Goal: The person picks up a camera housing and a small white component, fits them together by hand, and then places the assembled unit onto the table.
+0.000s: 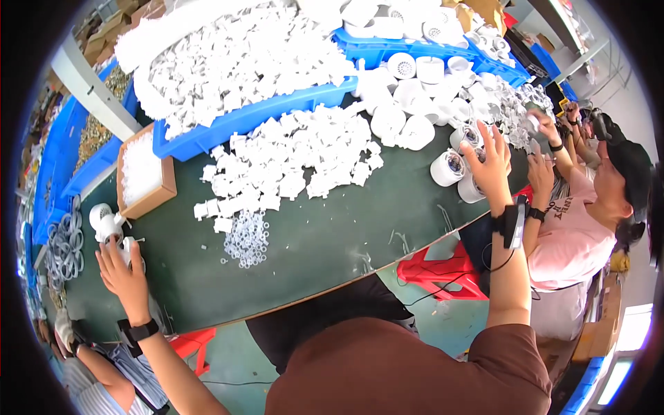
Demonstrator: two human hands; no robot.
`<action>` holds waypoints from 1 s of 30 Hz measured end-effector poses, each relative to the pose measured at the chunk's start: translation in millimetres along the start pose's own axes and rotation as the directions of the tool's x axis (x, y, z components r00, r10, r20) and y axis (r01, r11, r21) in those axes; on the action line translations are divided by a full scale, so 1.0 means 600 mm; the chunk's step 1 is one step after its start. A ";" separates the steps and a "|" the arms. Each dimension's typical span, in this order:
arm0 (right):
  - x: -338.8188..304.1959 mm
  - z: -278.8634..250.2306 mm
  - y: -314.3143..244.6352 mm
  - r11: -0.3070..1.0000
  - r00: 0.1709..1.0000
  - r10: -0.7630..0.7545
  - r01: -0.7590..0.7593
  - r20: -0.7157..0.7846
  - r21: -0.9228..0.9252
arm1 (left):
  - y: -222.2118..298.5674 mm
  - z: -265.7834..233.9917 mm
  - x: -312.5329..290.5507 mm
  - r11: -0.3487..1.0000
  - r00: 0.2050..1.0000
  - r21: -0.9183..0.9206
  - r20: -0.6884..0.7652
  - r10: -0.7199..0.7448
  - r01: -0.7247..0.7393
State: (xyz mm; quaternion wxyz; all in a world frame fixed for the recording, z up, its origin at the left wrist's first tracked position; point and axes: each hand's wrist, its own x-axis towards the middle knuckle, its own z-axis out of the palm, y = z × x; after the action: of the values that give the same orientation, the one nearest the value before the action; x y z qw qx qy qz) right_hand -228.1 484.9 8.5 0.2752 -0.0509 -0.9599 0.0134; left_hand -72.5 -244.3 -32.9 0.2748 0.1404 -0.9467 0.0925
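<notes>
My left hand is at the left end of the green table, fingers apart, resting on or just over small white plastic assemblies. One of these, a round-headed white part with a grille, shows just beyond my fingertips. My right hand reaches out at the right with fingers spread over a group of white cylindrical housings. The nearest housing lies tilted, its open end showing dark parts inside. Another housing is partly hidden under my palm. Neither hand visibly grips anything.
Small white plastic pieces and translucent rings are heaped mid-table. Beyond stand a blue bin of white pieces and a cardboard box. Grey coiled tubing lies far left. A co-worker in pink works at right; another person's gloved hand is at left.
</notes>
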 end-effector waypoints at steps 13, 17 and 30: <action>-0.060 -0.024 -0.132 0.951 0.936 0.087 -0.181 0.341 0.253 | 0.213 -0.132 -0.042 0.949 1.000 -0.314 0.009 0.004 -0.001; -0.091 -0.079 -0.179 0.833 0.897 0.056 -0.284 0.439 0.475 | 0.249 -0.152 -0.053 0.882 0.993 -0.465 0.116 -0.027 0.078; -0.155 -0.191 -0.248 0.885 0.845 -0.199 -0.063 0.497 0.461 | 0.320 -0.218 -0.094 0.785 0.983 -0.619 0.158 0.096 0.023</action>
State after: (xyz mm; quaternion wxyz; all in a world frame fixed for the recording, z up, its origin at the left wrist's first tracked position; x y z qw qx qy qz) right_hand -102.2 327.1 64.5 0.0034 0.0565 -0.9682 0.2438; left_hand -22.9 -18.0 25.9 0.2168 0.0321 -0.9481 -0.2305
